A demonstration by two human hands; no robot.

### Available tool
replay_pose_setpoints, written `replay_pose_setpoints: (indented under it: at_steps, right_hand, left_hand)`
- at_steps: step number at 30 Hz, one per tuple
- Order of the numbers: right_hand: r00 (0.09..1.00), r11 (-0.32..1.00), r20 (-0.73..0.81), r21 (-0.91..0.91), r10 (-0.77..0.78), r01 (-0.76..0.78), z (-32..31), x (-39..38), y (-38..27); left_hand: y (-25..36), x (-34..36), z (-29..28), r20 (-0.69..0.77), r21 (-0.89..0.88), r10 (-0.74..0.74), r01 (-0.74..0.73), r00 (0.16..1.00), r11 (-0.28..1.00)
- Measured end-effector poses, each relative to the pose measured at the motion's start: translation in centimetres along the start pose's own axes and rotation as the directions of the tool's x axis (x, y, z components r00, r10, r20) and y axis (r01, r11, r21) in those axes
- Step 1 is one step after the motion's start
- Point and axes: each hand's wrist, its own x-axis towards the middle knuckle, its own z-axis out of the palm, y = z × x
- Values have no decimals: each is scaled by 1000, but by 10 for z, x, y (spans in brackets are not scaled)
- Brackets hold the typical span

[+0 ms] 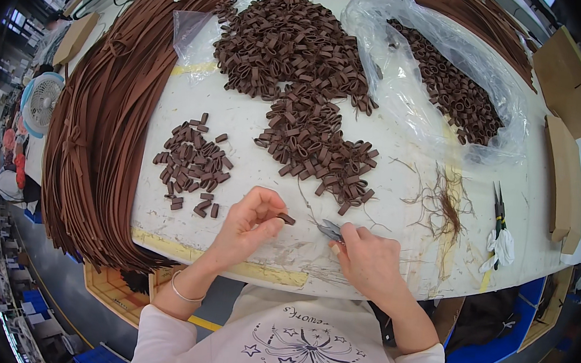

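Observation:
Between thumb and fingertips, my left hand (pixel 248 221) pinches a small brown strap loop (pixel 287 218). My right hand (pixel 370 259) is wrapped around a pair of thread snips (pixel 330 230), whose grey blades point toward that loop but stay apart from it. Just beyond both hands, the tail of a large heap of brown loops (pixel 282 48) reaches down the middle of the table. A smaller scattered group of loops (pixel 194 162) lies to the left of my left hand. Loose thread ends lie on the tabletop near the snips.
Long brown straps (pixel 108 115) hang over the table's left side. A clear plastic bag (pixel 409 109) with more loops lies at the back right. Right of my hand are a tangle of thread scraps (pixel 450 211) and black-handled pliers (pixel 500 209). Cardboard boxes (pixel 560 179) stand at the right edge.

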Motion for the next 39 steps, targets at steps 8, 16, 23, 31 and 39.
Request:
replay_pose_setpoints:
  at_steps: [8,16,23,31,39]
  right_hand:
    - [916,897,-159,-198,368,-395,-54,-53,67]
    - [938,950,-175,-31,300,-310,-46,-34,26]
    - [930,951,-207,16,305,-308,-45,-30,24]
    - [981,989,-126,7,149,-150,-21,-25,22]
    - [838,896,-322,100,441,-433,-53,-51,53]
  left_hand:
    - [34,3,-60,25,984,704,106,710,-142]
    - [3,38,5,354,874,394,-450,848,182]
    - [-21,7,49,517,736,416,-636,748,230]
    - [-11,40,3,356,876,419,-455,835,162]
    - [-22,35,15,453,834,332,-525,827,169]
